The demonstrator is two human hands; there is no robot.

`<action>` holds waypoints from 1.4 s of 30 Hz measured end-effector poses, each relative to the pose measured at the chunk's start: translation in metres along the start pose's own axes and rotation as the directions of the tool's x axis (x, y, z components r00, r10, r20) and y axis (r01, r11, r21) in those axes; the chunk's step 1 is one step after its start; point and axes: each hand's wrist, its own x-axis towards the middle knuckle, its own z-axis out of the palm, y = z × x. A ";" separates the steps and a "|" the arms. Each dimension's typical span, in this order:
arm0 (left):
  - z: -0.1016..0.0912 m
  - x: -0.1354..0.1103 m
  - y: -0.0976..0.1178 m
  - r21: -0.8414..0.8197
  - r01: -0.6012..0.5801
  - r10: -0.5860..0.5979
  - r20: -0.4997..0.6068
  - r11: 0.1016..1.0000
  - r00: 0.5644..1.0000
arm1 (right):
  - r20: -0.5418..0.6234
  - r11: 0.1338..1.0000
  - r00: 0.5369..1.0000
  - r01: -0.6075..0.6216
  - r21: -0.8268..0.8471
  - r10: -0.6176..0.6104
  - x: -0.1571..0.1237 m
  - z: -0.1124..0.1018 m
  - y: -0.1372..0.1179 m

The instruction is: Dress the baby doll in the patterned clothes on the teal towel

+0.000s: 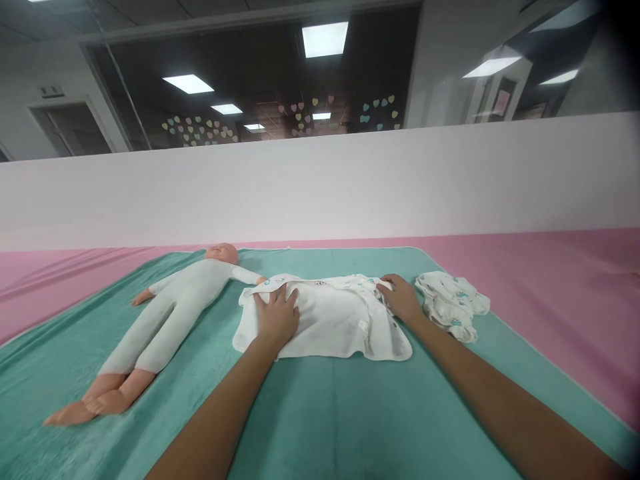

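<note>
A white baby shirt (330, 323) with a small printed pattern along its top edge lies spread in front of me, its upper part turned over. My left hand (277, 317) rests on its left side, fingers apart, the tips near the folded edge. At the upper right corner, my right hand (403, 299) has its fingers bent around a bit of the cloth. Just left of the shirt lies a baby doll (180, 293) on its back in a pale body covering, one hand touching or nearly touching the shirt's corner.
To the right, a crumpled white printed baby garment (450, 303) lies near my right forearm. Everything sits on a green cloth (325, 413) over a pink surface (550, 287). A low white wall (320, 193) with dark glass panes (260, 80) above it runs behind.
</note>
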 end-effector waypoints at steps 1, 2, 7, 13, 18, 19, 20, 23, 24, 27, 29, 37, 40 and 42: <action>-0.002 -0.001 0.000 0.015 0.007 -0.007 -0.023 1.000 1.000 | -0.013 1.000 1.000 0.014 -0.018 -0.015 0.000 0.001 -0.001; -0.004 -0.001 -0.001 0.030 0.017 -0.015 -0.050 0.999 0.999 | -0.025 0.999 0.999 0.030 -0.033 -0.030 0.000 0.001 -0.001; -0.017 -0.002 0.002 0.043 0.029 -0.023 -0.134 0.999 0.991 | -0.091 0.987 0.988 0.118 -0.107 -0.128 0.002 -0.003 0.003; -0.013 -0.003 0.011 -0.063 -0.059 0.054 -0.088 0.996 0.995 | -0.135 0.924 0.965 0.167 -0.343 -0.225 0.001 -0.009 0.008; -0.002 -0.003 0.018 -0.188 -0.044 0.041 -0.019 0.981 0.999 | -0.086 0.863 0.949 0.236 -0.446 -0.304 -0.003 -0.010 0.000; -0.001 -0.003 0.020 -0.215 -0.036 0.037 0.001 0.976 0.999 | -0.083 0.852 0.945 0.246 -0.462 -0.317 -0.004 -0.011 -0.003; -0.001 -0.003 0.022 -0.241 -0.034 0.039 0.018 0.970 0.999 | -0.083 0.843 0.939 0.259 -0.472 -0.335 -0.005 -0.011 -0.007; -0.006 -0.005 0.029 -0.323 -0.081 0.097 0.034 0.943 0.995 | -0.066 0.816 0.904 0.347 -0.462 -0.422 -0.010 -0.007 -0.027; -0.010 -0.006 0.031 -0.363 -0.116 0.139 0.037 0.924 0.990 | -0.046 0.805 0.887 0.393 -0.445 -0.459 -0.013 -0.005 -0.036; -0.020 -0.009 0.035 -0.527 -0.236 0.331 0.092 0.816 0.939 | 0.088 0.750 0.819 0.557 -0.357 -0.566 -0.033 0.006 -0.066; -0.024 -0.011 0.035 -0.625 -0.267 0.443 0.140 0.733 0.886 | 0.231 0.701 0.756 0.655 -0.283 -0.613 -0.054 0.012 -0.081; -0.029 -0.018 0.031 -0.624 -0.323 0.526 0.169 0.711 0.833 | 0.479 0.761 0.715 0.634 -0.139 -0.509 -0.110 -0.027 -0.066; -0.030 -0.019 0.035 -0.553 -0.396 0.538 0.115 0.733 0.835 | 0.465 0.793 0.765 0.578 -0.193 -0.445 -0.106 -0.042 -0.052; -0.030 -0.020 0.038 -0.498 -0.439 0.545 0.085 0.748 0.834 | 0.470 0.792 0.767 0.576 -0.203 -0.437 -0.103 -0.043 -0.048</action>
